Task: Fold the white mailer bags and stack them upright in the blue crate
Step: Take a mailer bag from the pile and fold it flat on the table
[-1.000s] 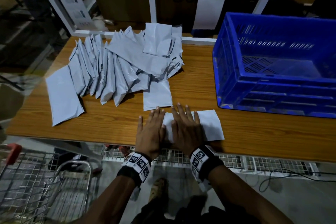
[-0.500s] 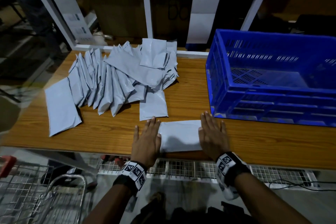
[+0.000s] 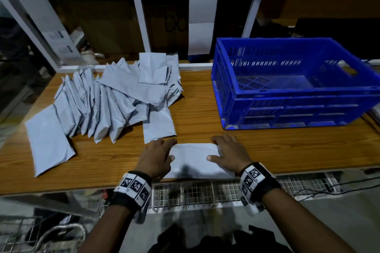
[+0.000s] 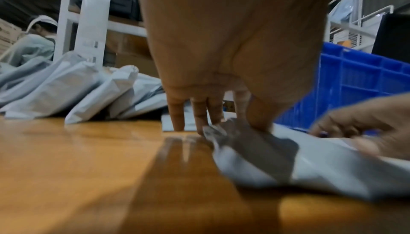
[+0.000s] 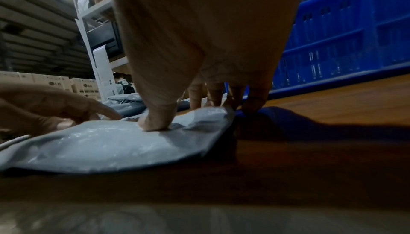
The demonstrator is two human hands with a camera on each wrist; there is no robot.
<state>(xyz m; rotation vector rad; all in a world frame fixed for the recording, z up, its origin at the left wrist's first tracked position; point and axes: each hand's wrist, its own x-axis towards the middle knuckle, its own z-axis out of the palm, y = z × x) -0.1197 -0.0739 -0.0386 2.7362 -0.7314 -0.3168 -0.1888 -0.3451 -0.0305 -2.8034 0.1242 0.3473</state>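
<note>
**Both hands on one folded bag at the desk's near edge**

The desk runs under both hands, wood-grained, its near edge just below the wrists. The crate stands on it beyond the right hand and a little to that hand's right, close but apart from the fingertips; nothing shows inside it but the slotted floor. The pile of bags lies beyond the left hand and off to its left, many of them leaning on one another in a fan, a few lying flat on top, and one flat bag alone at the far left end. The nearest bag of the pile ends just beyond the left fingertips.

Between the two hands lies the folded bag, flat on the desk. The left hand pinches its left end: the thumb presses down on top, and the wrist view shows that corner bunched against the fingers, whose tips touch the desk. The right hand holds the right end the same way, thumb pressed on the upper face and the fingers curled down at the edge, which lifts slightly there.
</note>
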